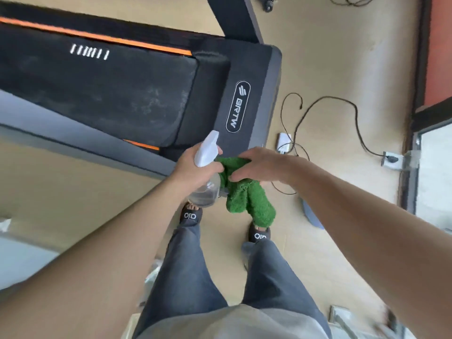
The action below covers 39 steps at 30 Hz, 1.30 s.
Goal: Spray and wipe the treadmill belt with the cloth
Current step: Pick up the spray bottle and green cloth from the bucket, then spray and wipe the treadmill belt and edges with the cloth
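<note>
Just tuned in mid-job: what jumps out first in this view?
The bright green cloth hangs mid-frame, pinched by the right hand. Beside it the left hand grips a clear spray bottle with a white head. Behind them lies the dusty black treadmill belt with orange side stripes.

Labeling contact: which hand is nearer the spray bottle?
Left. The left hand grips the spray bottle around its neck. The right hand is beside it, pinching the green cloth, not touching the bottle.

Tan floor (318, 69) all around, black cable (342, 104) snaking toward a socket (391, 159) at 3 o'clock, red wall (440, 45) at 2.
</note>
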Tool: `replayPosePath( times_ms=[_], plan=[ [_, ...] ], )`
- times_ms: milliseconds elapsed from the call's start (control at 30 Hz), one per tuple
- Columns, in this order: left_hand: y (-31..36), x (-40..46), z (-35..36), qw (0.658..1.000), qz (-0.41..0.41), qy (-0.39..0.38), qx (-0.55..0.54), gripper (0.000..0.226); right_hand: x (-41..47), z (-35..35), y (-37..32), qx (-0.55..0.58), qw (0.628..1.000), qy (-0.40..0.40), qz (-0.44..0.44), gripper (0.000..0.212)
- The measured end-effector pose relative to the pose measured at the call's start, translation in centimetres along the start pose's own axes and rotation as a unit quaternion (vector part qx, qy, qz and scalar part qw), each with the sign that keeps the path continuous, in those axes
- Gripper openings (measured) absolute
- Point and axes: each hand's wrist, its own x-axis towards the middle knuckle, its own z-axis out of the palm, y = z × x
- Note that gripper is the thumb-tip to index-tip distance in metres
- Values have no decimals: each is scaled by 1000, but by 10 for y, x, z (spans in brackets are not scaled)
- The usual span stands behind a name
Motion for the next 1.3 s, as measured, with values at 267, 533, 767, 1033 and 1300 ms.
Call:
replayPosePath(
  times_ms=[267, 533, 767, 1033, 1300],
  plan=[
    [-88, -56, -79, 979, -64, 171, -93, 38, 34, 87, -90, -201, 973, -30, -113, 17],
    [-185, -101, -178, 945, -135, 252, -158, 38, 74, 213, -184, -211, 968, -85, -110, 21],
    [-252, -100, -275, 925, -129, 282, -220, 35, 123, 299, -272, -88, 994, -2, -68, 11],
    [-296, -79, -353, 928, -125, 245, -250, 42, 185, 324, -340, -40, 991, 124, -7, 35],
    [-322, -38, -411, 936, -105, 215, -258, 28, 256, 338, -377, 68, 974, 215, 29, 31]
  ],
)
